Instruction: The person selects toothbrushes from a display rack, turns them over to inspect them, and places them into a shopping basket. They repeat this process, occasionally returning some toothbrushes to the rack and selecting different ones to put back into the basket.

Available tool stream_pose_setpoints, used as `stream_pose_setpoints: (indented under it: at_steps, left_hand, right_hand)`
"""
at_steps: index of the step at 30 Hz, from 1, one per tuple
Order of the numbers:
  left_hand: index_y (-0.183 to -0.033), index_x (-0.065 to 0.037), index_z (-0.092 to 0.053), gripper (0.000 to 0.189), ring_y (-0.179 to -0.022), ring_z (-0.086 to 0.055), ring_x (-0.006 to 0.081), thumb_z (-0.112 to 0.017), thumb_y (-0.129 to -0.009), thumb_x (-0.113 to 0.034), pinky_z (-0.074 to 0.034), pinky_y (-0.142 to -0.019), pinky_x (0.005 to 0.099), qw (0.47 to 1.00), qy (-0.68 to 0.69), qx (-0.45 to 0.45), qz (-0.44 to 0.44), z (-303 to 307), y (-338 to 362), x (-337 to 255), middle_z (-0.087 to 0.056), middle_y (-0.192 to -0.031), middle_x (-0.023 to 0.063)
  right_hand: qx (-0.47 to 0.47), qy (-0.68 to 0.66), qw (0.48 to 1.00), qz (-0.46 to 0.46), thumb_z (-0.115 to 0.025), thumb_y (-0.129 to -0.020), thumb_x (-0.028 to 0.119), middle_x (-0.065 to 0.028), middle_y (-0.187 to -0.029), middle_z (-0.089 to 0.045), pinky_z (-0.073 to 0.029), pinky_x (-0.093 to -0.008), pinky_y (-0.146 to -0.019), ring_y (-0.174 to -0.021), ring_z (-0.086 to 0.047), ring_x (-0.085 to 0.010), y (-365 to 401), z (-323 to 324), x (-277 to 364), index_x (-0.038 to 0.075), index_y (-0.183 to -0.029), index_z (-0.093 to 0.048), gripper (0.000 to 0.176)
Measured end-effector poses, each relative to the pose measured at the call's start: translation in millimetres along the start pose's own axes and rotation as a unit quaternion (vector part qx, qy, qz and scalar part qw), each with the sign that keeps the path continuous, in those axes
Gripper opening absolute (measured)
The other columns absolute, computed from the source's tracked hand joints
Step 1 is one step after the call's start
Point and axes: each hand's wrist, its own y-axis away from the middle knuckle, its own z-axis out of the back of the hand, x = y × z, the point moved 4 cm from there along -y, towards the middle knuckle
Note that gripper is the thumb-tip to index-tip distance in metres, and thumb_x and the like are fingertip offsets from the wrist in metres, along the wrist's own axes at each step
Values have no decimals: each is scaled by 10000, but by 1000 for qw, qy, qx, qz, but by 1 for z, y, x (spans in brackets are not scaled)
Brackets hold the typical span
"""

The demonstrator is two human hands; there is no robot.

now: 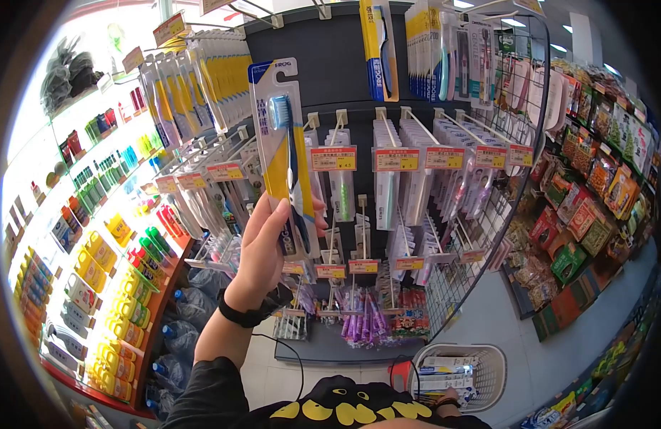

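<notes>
My left hand (pixel 270 229) holds a packaged toothbrush (pixel 278 143) upright in front of the rack, its fingers closed round the lower part of the pack. The pack is clear, blue and yellow, with a blue brush inside. Low in the view, my right hand (pixel 451 397) is at the near side of a light grey basket (pixel 492 372); its fingers are too small and hidden to read. Several packaged toothbrushes (pixel 445 370) lie in the basket. Behind the held pack, more toothbrush packs (pixel 409 136) hang from hooks with price tags.
A wire grid panel (pixel 481 250) edges the rack on the right, with snack shelves (pixel 559 229) beyond. On the left stand bright shelves of bottles (pixel 94 257), with wrapped water jugs (pixel 179 332) beside them. A dark cable (pixel 300 357) hangs near my left forearm.
</notes>
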Motion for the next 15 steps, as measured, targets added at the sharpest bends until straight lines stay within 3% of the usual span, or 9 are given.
stream_pose_setpoints:
  at_steps: [7, 10, 11, 12, 13, 14, 15]
  left_hand:
    - [-1138, -8, -392, 278, -886, -589, 188, -367, -956, -216, -497, -806, 339, 1000, -2, 2, 3, 1, 2, 3, -547, -1068, 163]
    - [-1132, -9, -394, 273, -885, -592, 187, -368, -955, -216, -499, -806, 339, 1000, -3, 1, 6, 0, 2, 2, -550, -1070, 165]
    - [-1132, -9, -394, 273, -885, -592, 187, -368, -955, -216, -499, -806, 339, 1000, -2, 1, 6, -1, 3, 2, -550, -1070, 165]
    - [-1123, -13, -404, 271, -852, -595, 195, -355, -958, -222, -506, -778, 342, 1000, -10, -13, 2, -2, 3, 3, -557, -1044, 160]
    - [-1114, -16, -414, 272, -819, -598, 204, -342, -961, -229, -513, -751, 345, 1000, -17, -26, -1, -3, 3, 3, -564, -1018, 155]
    - [-1114, -16, -414, 272, -819, -598, 204, -342, -961, -229, -513, -751, 345, 1000, -16, -26, -1, -2, 3, 3, -564, -1018, 155]
    - [-1121, -15, -405, 268, -848, -598, 194, -356, -959, -223, -508, -779, 341, 1000, -11, -15, 3, 0, 3, 3, -562, -1036, 159]
  right_hand:
    - [11, -51, 998, -17, -771, -598, 284, -158, -1005, -628, -512, -351, -806, -954, -613, -298, 12, 7, 1, 60, -990, -586, 488]
    - [13, -209, 976, -53, -749, -625, 277, -158, -997, -628, -515, -354, -798, -945, -615, -298, 12, 2, -2, 63, -987, -585, 452]
    - [16, -380, 919, -106, -742, -634, 274, -158, -994, -628, -516, -355, -795, -942, -615, -298, 11, -5, -7, 63, -986, -585, 440]
    - [25, -583, 795, -167, -734, -643, 272, -157, -991, -628, -516, -356, -793, -938, -616, -298, 7, -19, -11, 64, -985, -584, 428]
    - [29, -698, 683, -212, -727, -651, 270, -157, -988, -628, -517, -357, -790, -935, -616, -298, 2, -30, -14, 65, -984, -584, 416]
    - [34, -715, 658, -234, -720, -660, 267, -157, -985, -628, -518, -357, -787, -932, -617, -298, 0, -37, -16, 66, -983, -583, 404]
    - [33, -566, 806, -172, -707, -674, 252, -154, -989, -626, -520, -362, -780, -929, -618, -293, 15, -15, -10, 64, -984, -582, 384]
